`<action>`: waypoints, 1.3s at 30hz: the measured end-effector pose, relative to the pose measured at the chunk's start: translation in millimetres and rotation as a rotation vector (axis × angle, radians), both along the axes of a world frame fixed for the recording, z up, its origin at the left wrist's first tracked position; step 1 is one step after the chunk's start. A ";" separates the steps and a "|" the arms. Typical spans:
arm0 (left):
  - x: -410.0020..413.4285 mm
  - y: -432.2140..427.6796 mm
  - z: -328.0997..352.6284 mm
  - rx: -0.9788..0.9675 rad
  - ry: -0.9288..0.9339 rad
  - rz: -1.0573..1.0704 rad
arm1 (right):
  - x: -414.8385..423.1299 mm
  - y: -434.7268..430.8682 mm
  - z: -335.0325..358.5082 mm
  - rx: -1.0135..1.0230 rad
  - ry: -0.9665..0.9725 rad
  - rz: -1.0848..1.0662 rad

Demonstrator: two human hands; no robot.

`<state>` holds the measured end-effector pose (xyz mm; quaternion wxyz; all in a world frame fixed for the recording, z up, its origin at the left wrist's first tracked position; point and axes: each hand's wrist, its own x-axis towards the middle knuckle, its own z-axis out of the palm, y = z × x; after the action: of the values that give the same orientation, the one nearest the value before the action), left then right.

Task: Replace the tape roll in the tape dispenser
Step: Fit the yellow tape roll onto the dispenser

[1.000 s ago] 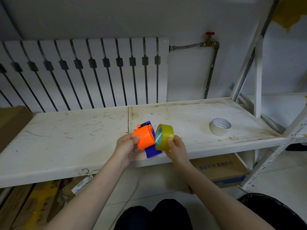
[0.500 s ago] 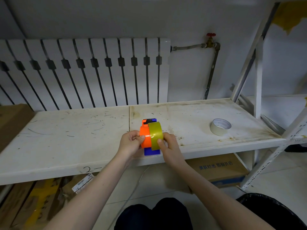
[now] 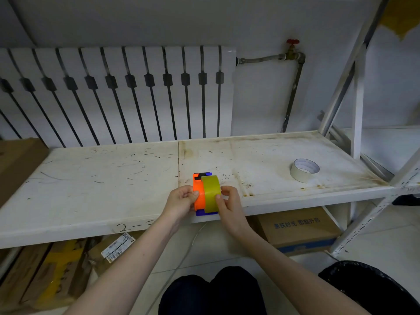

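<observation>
An orange and blue tape dispenser (image 3: 198, 196) is held above the front edge of the white shelf (image 3: 91, 189). My left hand (image 3: 181, 201) grips its orange side. A yellow-green tape roll (image 3: 211, 193) sits flush against the dispenser's right side, seen edge-on. My right hand (image 3: 228, 204) holds this roll, thumb on its outer band and fingers behind it. A second, white tape roll (image 3: 304, 170) lies flat on the shelf to the right, apart from both hands.
A white radiator (image 3: 118, 94) and a pipe with a red valve (image 3: 292, 45) stand behind the shelf. Cardboard boxes (image 3: 297, 230) lie under the shelf, another box (image 3: 16, 164) is at the left. A black bin bag (image 3: 372, 289) is at the lower right.
My right hand has brought the yellow-green roll from a tilted position beside the dispenser to flush against its side. Both hands and the dispenser have stayed near the shelf's front edge.
</observation>
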<state>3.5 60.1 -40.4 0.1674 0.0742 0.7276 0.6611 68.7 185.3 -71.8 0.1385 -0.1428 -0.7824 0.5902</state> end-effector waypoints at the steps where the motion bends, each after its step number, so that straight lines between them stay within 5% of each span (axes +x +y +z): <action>1: -0.3 0.2 -1.5 -0.008 0.003 -0.014 | 0.7 -0.8 -1.6 0.008 -0.015 -0.001; 8: -1.2 1.0 -0.7 0.012 -0.069 -0.022 | -2.5 -11.0 -0.5 0.341 -0.138 0.049; 20: -3.0 -5.8 11.8 0.143 -0.224 -0.038 | 6.4 -8.4 9.2 0.270 -0.012 0.187; 28: -1.5 -10.1 24.4 0.262 -0.168 -0.124 | 4.0 5.1 30.6 -0.192 0.128 0.113; 39: 5.7 -7.5 37.0 0.443 -0.277 -0.282 | -10.9 27.6 49.5 -0.102 -0.020 0.229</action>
<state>9.2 52.6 -3.4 0.3349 0.1187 0.5182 0.7779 57.8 213.0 -22.2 0.0551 -0.0655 -0.7640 0.6395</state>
